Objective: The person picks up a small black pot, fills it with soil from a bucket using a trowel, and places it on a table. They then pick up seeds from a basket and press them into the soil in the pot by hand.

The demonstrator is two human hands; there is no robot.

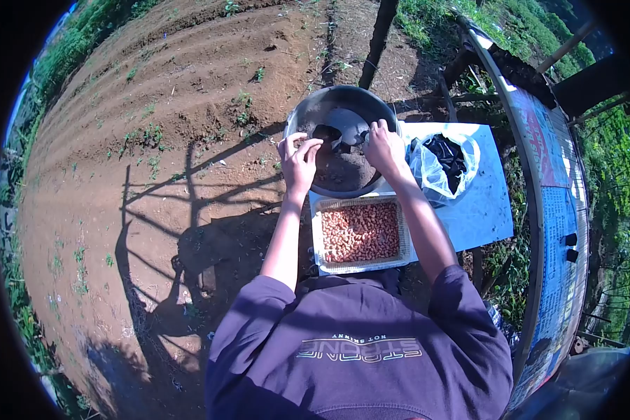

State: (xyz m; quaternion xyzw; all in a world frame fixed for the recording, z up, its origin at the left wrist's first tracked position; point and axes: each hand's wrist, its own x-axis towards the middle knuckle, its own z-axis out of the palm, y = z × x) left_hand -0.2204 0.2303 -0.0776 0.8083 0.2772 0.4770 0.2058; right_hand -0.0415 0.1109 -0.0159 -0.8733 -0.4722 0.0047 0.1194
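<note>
A round grey basin (301, 115) with dark soil (339, 173) in it stands in front of me. Over its left rim is my left hand (299, 159), its fingers curved and thumb apart, with nothing visible between them. My right hand (383, 148) is over the right side of the basin, fingers pinched together beside a small dark piece that I cannot clearly make out. Dark shapes lie on the soil between the hands; some may be shadow. Nearer to me sits a pale woven basket (318, 241) holding many reddish-brown seeds or nuts (360, 232).
Right of the basin, a clear plastic bag (430, 178) full of black plastic pieces (446, 157) rests on a light blue tabletop (490, 189). A wooden post (379, 42) rises behind the basin. A long printed panel (549, 168) borders the right side; tilled soil (210, 77) spreads left.
</note>
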